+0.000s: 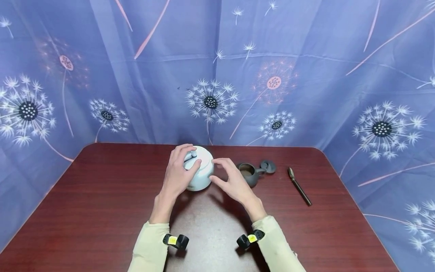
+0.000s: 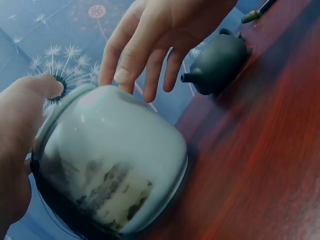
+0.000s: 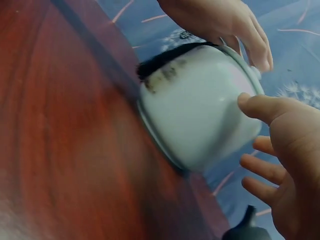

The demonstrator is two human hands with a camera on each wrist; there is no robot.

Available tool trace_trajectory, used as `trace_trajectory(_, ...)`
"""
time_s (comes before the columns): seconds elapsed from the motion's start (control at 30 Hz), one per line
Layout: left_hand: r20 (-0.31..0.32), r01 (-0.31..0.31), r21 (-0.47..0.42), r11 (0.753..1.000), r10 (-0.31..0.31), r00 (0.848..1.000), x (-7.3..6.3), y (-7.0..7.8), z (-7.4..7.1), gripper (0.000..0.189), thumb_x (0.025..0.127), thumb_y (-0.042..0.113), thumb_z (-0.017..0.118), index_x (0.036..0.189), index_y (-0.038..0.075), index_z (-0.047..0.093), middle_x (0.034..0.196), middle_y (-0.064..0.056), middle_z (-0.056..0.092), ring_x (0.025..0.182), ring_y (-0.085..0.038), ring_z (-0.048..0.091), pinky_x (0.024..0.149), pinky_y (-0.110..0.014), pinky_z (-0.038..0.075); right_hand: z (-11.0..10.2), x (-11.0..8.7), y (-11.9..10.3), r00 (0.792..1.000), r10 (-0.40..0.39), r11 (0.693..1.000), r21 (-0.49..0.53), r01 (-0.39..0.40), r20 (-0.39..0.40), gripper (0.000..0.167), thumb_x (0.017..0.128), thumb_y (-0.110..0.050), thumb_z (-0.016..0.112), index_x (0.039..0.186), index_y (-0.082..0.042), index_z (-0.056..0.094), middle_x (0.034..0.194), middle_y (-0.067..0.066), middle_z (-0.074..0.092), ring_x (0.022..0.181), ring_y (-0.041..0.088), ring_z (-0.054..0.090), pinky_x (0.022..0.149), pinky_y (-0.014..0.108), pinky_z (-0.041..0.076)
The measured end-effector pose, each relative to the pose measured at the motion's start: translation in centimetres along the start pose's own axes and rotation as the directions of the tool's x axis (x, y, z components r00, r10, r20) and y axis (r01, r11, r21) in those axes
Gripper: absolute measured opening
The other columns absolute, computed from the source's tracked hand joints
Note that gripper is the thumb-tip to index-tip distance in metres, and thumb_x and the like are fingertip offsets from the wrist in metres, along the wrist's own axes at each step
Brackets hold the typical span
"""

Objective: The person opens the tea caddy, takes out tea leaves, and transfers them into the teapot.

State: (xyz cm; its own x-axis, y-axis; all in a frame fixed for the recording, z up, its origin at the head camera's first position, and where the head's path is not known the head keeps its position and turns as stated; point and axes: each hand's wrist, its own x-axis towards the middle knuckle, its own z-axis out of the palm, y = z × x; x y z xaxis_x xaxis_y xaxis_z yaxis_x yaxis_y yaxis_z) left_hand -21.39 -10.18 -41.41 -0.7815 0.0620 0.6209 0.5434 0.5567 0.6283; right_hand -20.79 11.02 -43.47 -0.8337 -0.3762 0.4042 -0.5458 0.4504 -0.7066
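A pale, glossy lidded jar point(image 1: 198, 182) stands upright at the back middle of the table; its lid knob point(image 1: 194, 153) shows between my left thumb and fingers. My left hand point(image 1: 178, 170) arches over the lid from the left, thumb on the near side; whether it grips the lid is unclear. On the jar's right side, my right hand point(image 1: 234, 185) has thumb and index finger spread, their tips at or very near the wall. The other right fingers extend loosely in the right wrist view. Dark strands point(image 2: 55, 205) hang beside the jar's printed patch point(image 2: 117, 195).
Right of the jar, close behind my right hand, sits a dark uncovered teapot point(image 1: 249, 179) with a side handle. Its small dark lid point(image 1: 267, 166) lies beside it. Farther right lies a dark brush-like tool point(image 1: 300, 187). A dandelion-patterned curtain point(image 1: 163, 113) borders the table point(image 1: 102, 211).
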Motion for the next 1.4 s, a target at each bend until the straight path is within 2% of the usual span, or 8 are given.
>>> trace_trajectory(0.1,0.095,0.093,0.026,0.995,-0.096,0.991,-0.1,-0.2,-0.1,0.046,0.09,0.031,0.071,0.132,0.014,0.06,0.143,-0.004,0.051,0.133,-0.026,0.045,0.105,-0.048,0.041,0.3,-0.1,0.0,0.999,0.043,0.998,0.039,-0.042,-0.013,0.052,0.091,-0.023,0.074,0.137,-0.013,0.053,0.134,0.007,0.053,0.12,0.033,0.06,0.103,0.049,0.048)
trace_trajectory(0.2,0.194,0.156,0.065,0.986,-0.166,0.967,-0.1,-0.5,-0.3,0.057,0.092,0.044,0.067,0.141,0.02,0.052,0.153,-0.001,0.042,0.143,-0.024,0.036,0.11,-0.052,0.037,0.6,-0.1,0.1,0.997,0.077,0.994,0.074,-0.076,-0.023,0.053,0.09,-0.023,0.074,0.138,-0.016,0.052,0.135,0.006,0.053,0.121,0.03,0.061,0.102,0.049,0.049)
trace_trajectory(0.33,0.275,0.171,0.115,0.979,-0.197,0.941,0.1,-0.7,-0.8,0.07,0.088,0.054,0.067,0.147,0.025,0.045,0.159,0.001,0.036,0.15,-0.024,0.026,0.114,-0.056,0.032,1.0,0.0,0.4,0.997,0.077,0.993,0.095,-0.075,-0.019,0.054,0.091,-0.025,0.074,0.139,-0.018,0.051,0.135,0.007,0.053,0.122,0.026,0.061,0.1,0.046,0.051)
trace_trajectory(0.47,0.312,0.152,0.158,0.976,-0.195,0.93,0.2,-0.8,-1.0,0.081,0.084,0.059,0.07,0.151,0.027,0.04,0.161,0.001,0.032,0.153,-0.023,0.02,0.116,-0.057,0.029,1.3,0.1,0.5,0.997,0.068,0.993,0.098,-0.065,-0.029,0.054,0.091,-0.025,0.073,0.14,-0.018,0.05,0.133,0.007,0.053,0.121,0.025,0.062,0.097,0.043,0.053)
trace_trajectory(0.63,0.293,0.135,0.16,0.978,-0.178,0.939,0.4,-0.7,-0.7,0.08,0.082,0.058,0.072,0.149,0.026,0.042,0.16,0.001,0.034,0.151,-0.023,0.024,0.113,-0.056,0.033,1.6,0.0,0.2,0.993,0.088,0.992,0.094,-0.081,-0.078,0.054,0.091,-0.023,0.074,0.139,-0.019,0.051,0.132,0.006,0.053,0.12,0.023,0.062,0.096,0.041,0.054)
trace_trajectory(0.8,0.244,0.14,0.166,0.976,-0.179,0.953,0.2,-0.8,-0.4,0.074,0.08,0.055,0.075,0.143,0.025,0.049,0.157,0.0,0.04,0.147,-0.023,0.03,0.109,-0.054,0.038,2.0,-0.1,0.1,0.992,0.097,0.992,0.094,-0.089,-0.081,0.054,0.09,-0.023,0.074,0.138,-0.017,0.05,0.134,0.007,0.052,0.121,0.022,0.062,0.095,0.039,0.055)
trace_trajectory(1.07,0.158,0.085,0.191,0.978,-0.116,0.981,-0.1,-1.2,-0.2,0.07,0.078,0.052,0.078,0.138,0.025,0.055,0.152,0.001,0.048,0.144,-0.021,0.038,0.106,-0.054,0.043,2.4,0.0,0.3,0.991,0.082,0.993,0.094,-0.072,-0.101,0.052,0.09,-0.023,0.075,0.136,-0.015,0.052,0.133,0.008,0.052,0.12,0.024,0.062,0.093,0.042,0.055)
trace_trajectory(1.4,0.141,0.085,0.202,0.976,-0.115,0.983,-0.2,-1.2,0.1,0.069,0.077,0.052,0.078,0.137,0.026,0.056,0.151,0.002,0.049,0.144,-0.021,0.039,0.103,-0.055,0.045,2.4,-0.1,0.2,0.99,0.094,0.993,0.077,-0.086,-0.108,0.052,0.09,-0.024,0.075,0.136,-0.016,0.052,0.133,0.006,0.053,0.121,0.023,0.061,0.091,0.042,0.056)
